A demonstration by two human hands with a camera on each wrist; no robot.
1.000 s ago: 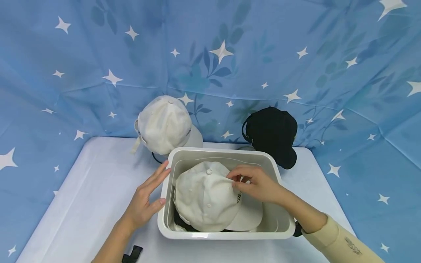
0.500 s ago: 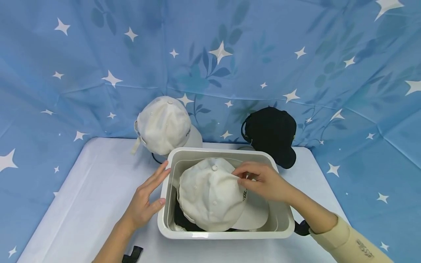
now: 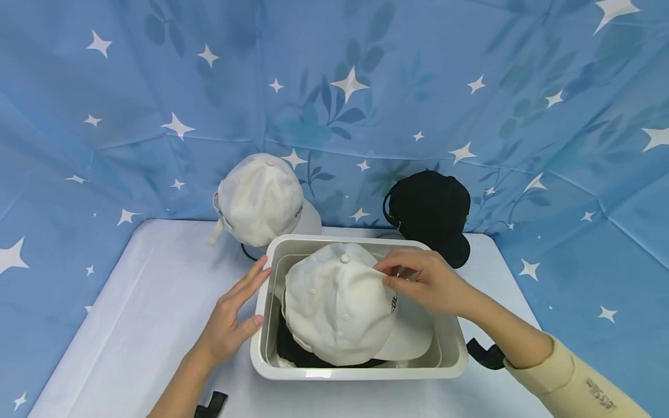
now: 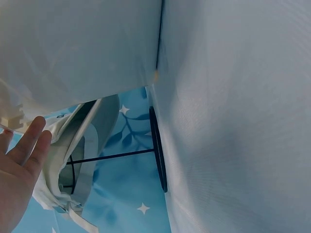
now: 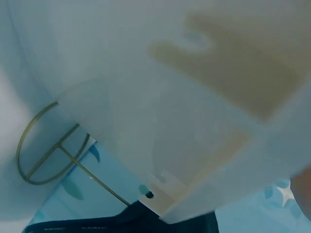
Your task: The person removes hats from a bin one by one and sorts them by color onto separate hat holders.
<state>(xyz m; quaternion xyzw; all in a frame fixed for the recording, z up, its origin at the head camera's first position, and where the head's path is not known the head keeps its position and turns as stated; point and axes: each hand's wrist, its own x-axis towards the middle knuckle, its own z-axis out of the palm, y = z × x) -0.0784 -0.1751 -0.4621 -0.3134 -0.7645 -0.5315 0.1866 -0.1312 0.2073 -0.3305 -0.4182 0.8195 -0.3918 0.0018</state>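
Nearest, the left hand (image 3: 228,324) lies spread, fingers straight, against the left wall of the rectangular white plastic bin (image 3: 360,372) standing on the pale table (image 3: 141,302) near its front edge. Inside the bin, a cream cotton baseball cap (image 3: 334,302) lies on top of dark fabric; the right hand (image 3: 425,281) pinches its crown. Along the table's far edge, another cream cap on a wire stand (image 3: 261,197) sits left, and a black cap (image 3: 431,212) right.
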